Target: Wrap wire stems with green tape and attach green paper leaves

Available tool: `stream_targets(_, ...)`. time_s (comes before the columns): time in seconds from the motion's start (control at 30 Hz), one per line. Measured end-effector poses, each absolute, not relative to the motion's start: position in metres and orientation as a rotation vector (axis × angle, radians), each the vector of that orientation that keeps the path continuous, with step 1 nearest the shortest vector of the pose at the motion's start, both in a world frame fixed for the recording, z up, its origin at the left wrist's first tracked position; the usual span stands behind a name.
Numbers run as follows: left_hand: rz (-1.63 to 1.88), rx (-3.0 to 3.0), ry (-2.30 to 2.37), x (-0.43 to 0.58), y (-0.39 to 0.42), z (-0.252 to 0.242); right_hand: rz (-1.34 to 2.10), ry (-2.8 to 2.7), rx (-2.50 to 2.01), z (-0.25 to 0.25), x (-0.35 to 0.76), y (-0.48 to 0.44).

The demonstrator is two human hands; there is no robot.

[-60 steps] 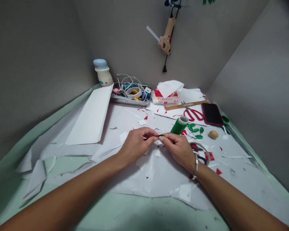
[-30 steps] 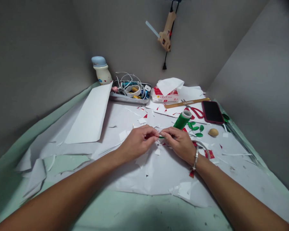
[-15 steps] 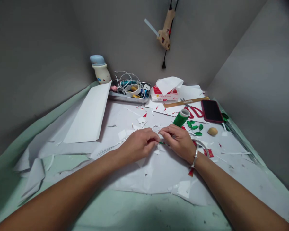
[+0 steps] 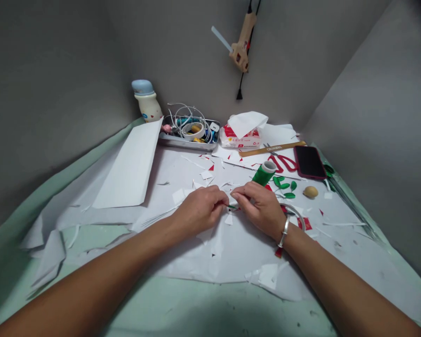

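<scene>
Your left hand [image 4: 203, 206] has thumb and fingertips pinched on the green sliver [image 4: 233, 207], which sticks out towards your right hand [image 4: 261, 203], low over the white paper [image 4: 228, 262]. Your right hand is curled in, thumb near forefinger, just beside the sliver; whether its tips hold a thread, or its tucked fingers touch the sliver's far end, you can't tell at this size. Just beyond that hand is the spool [image 4: 263, 174], with the leaves [image 4: 289, 195] near it on the right. Expect the sliver to weigh next to nothing and to be thin and bendy, perhaps a bit slick; squeezing hard would likely crease it. Its left end, where your fingertips are, seems the best place to hold it, lightly, leaving the bare stretch uncovered.
</scene>
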State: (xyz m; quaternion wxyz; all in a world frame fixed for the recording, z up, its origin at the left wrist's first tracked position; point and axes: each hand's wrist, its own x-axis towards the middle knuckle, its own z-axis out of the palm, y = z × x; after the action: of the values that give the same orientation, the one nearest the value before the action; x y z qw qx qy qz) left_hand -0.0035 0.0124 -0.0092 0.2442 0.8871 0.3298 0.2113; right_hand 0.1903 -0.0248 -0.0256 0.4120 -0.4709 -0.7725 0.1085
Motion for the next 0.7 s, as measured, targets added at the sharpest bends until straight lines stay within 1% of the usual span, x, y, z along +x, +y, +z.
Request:
stream_targets(0.17,0.678,2.115,0.884,-0.003,0.012,0.002,0.362,-1.976,-1.226,-0.034,0.191,-0.022)
stream_targets(0.3,0.797,2.116,1.049,-0.004,0.016,-0.001,0.330,-2.179,-1.149,-0.033,0.184,-0.029)
stream_targets(0.4,0.721,2.290,1.102,-0.004,0.016,-0.007,0.253,-2.182,-1.095,-0.027,0.183,-0.033)
stream_targets(0.5,0.613,2.410,0.978,-0.003,0.012,-0.010,0.227,-2.052,-1.119,-0.024,0.187,-0.030)
stream_targets(0.6,0.589,2.344,0.875,-0.003,0.009,-0.005,0.296,-1.935,-1.186,-0.027,0.192,-0.025)
stream_targets(0.7,0.664,2.176,0.887,-0.003,0.010,0.002,0.348,-1.959,-1.222,-0.033,0.192,-0.022)
